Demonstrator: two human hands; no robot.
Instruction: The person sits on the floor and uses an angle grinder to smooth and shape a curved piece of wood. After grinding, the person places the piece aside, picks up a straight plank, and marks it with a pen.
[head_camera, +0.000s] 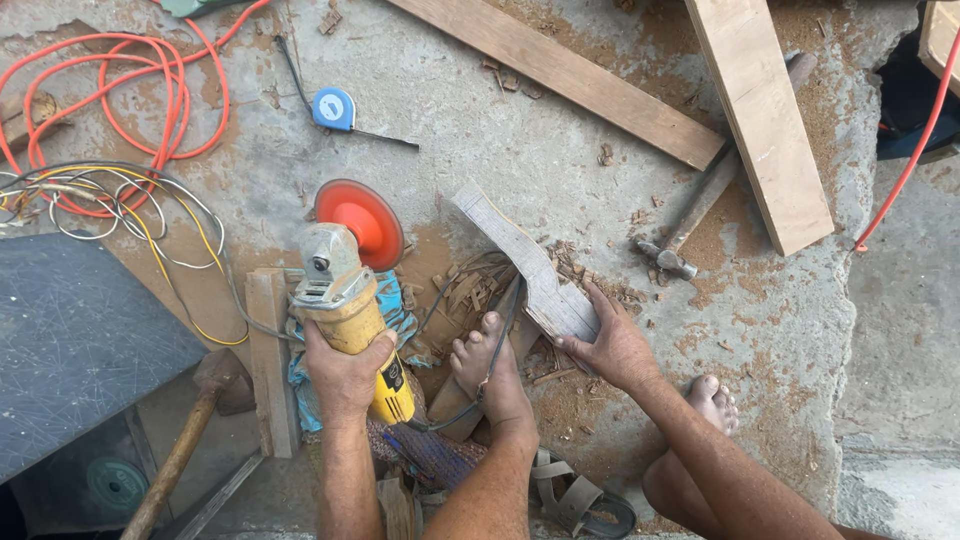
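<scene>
My left hand (345, 372) grips the yellow body of an angle grinder (345, 300) whose orange-red disc (362, 218) points away from me. My right hand (612, 348) holds the near end of a curved, carved wooden piece (520, 258) lying on the concrete floor. One bare foot (490, 365) rests between my hands on a wooden scrap, and the grinder's dark cord runs over it. The other foot (712, 402) is to the right. Wood chips and sawdust lie around the carved piece.
A hammer (690, 215) lies right of the carved piece, under two long planks (765, 115), (565, 70). A blue tape measure (333, 108), orange cable (150, 95) and tangled wires (110, 205) are at upper left. A dark board (70, 340) and a mallet (195, 420) lie at left.
</scene>
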